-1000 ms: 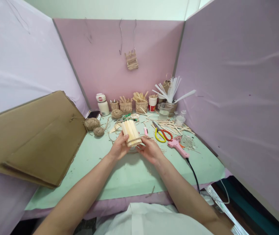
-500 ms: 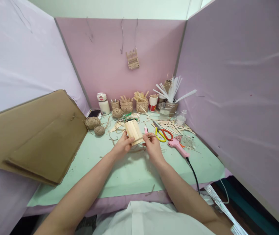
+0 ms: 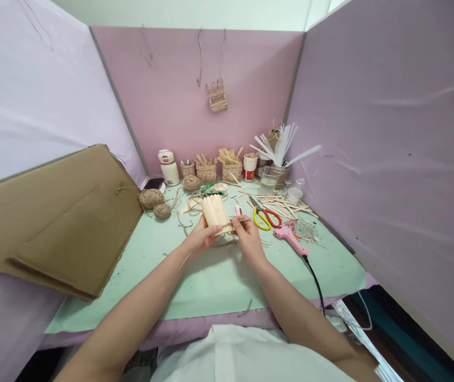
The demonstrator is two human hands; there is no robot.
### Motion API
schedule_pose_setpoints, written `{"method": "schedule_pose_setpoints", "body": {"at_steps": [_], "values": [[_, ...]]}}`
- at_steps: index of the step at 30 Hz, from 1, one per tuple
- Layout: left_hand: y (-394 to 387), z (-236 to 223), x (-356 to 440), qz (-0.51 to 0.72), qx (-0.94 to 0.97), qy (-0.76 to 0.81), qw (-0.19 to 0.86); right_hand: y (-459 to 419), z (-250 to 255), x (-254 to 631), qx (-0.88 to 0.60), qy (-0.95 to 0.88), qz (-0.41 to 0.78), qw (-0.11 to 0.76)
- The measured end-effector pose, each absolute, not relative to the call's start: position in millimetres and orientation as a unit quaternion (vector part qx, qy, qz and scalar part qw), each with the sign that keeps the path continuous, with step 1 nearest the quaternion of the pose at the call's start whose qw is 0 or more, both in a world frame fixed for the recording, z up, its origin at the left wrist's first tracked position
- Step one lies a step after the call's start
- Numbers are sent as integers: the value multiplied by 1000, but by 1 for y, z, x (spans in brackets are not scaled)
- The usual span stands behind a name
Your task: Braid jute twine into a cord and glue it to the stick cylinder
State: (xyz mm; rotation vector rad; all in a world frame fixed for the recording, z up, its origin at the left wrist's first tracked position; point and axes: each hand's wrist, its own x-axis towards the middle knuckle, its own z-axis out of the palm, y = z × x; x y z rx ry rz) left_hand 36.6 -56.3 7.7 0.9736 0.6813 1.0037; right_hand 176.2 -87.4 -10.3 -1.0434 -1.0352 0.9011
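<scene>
A panel of popsicle sticks [image 3: 215,210], laid side by side, is held tilted above the green table cover. My left hand [image 3: 202,236] grips its lower left, the thumb lying across the front. At the lower right corner my right hand [image 3: 246,233] pinches a strand of jute twine [image 3: 244,219] between thumb and fingers. The twine lies near the panel's lower edge; how it is fastened there is too small to tell. Scissors [image 3: 265,216] with yellow and red handles lie just right of my right hand, with a pink glue gun [image 3: 289,239] beyond them.
Balls of twine [image 3: 151,199] and a large cardboard sheet [image 3: 68,223] are at the left. Stick-filled baskets [image 3: 232,171], a white jar [image 3: 169,168] and a clear cup [image 3: 269,181] line the back. Loose sticks [image 3: 286,206] lie at the right. A small stick basket [image 3: 217,98] hangs behind.
My left thumb has slid slightly to the right across the panel. My right fingers have shifted a little with the twine; both hands keep nearly the same place.
</scene>
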Motion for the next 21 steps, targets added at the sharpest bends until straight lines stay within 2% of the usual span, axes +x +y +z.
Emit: {"method": "schedule_pose_setpoints", "body": {"at_steps": [13, 21], "values": [[-56, 6, 33, 412, 413, 288, 760, -92, -4, 177, -478, -482, 326, 658], [-57, 8, 38, 434, 412, 317, 736, -91, -8, 177, -483, -473, 320, 663]]}}
